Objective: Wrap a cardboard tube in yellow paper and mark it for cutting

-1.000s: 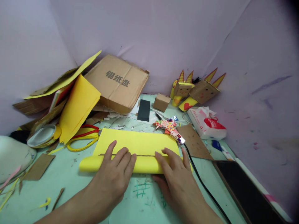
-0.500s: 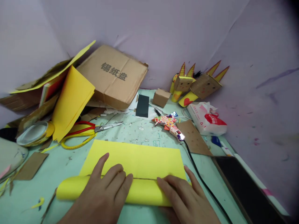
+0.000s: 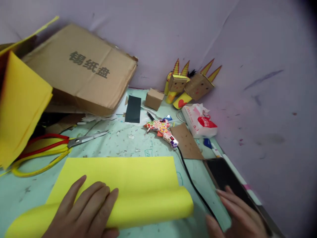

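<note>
Left hand (image 3: 84, 211) lies flat, fingers spread, pressing the rolled near edge of the yellow sheet (image 3: 119, 178) on the bench (image 3: 138, 142). Right hand (image 3: 237, 215) is open, holding nothing, off to the right by the dark tablet (image 3: 223, 175) and clear of the paper. The risk here: with only one hand pinning it, the free right end of the roll could spring open or skew. The unrolled part stretches away toward the scissors (image 3: 49, 148) and glue gun (image 3: 162, 129).
</note>
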{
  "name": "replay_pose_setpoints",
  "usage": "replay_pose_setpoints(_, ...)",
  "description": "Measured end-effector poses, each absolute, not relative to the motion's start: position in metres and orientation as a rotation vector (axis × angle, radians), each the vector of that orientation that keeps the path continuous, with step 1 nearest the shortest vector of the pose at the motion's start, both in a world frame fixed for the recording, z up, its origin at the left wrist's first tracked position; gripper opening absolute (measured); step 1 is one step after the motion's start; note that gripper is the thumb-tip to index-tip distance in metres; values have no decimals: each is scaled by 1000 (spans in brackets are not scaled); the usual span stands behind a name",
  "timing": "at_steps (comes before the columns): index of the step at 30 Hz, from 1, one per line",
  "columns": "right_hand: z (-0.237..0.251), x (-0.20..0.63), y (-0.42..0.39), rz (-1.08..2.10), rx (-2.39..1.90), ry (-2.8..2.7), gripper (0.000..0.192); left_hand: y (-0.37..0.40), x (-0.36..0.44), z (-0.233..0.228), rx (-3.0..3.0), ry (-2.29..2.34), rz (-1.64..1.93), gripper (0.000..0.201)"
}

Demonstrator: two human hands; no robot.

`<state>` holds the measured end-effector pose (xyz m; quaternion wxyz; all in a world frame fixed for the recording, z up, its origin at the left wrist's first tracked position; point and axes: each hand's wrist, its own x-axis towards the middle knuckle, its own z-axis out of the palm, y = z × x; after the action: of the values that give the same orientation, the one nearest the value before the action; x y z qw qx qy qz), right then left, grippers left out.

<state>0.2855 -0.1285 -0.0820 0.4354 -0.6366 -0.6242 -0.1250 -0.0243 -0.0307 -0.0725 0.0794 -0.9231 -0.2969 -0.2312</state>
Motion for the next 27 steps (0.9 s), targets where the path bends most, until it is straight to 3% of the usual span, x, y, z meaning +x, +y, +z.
replay_pose_setpoints(6, -82, 266, -121, 33, -1739, -1951, 74, -21, -27, -72, -2807, -799, -611, 47)
replay_pose_setpoints(11, -61, 253, -93, -196, -1431, -2196, 63, -24, -20, -66, -2845, -1007, -633, 48)
replay_pose_setpoints(17, -43, 241, -71, -136, -1397, -2322, 43, -26, -14, -50, -2910, -1186, -414, 56)
replay_pose_setpoints(23, -67, 262, -59, -397, -1144, -2476, 51, -23, -43, -15, -2993, -1304, -165, 81)
replay_pose_setpoints(27, -86, 271, -50, -406, -1033, -2463, 53, -26, -65, -9, -2986, -1433, -255, 70)
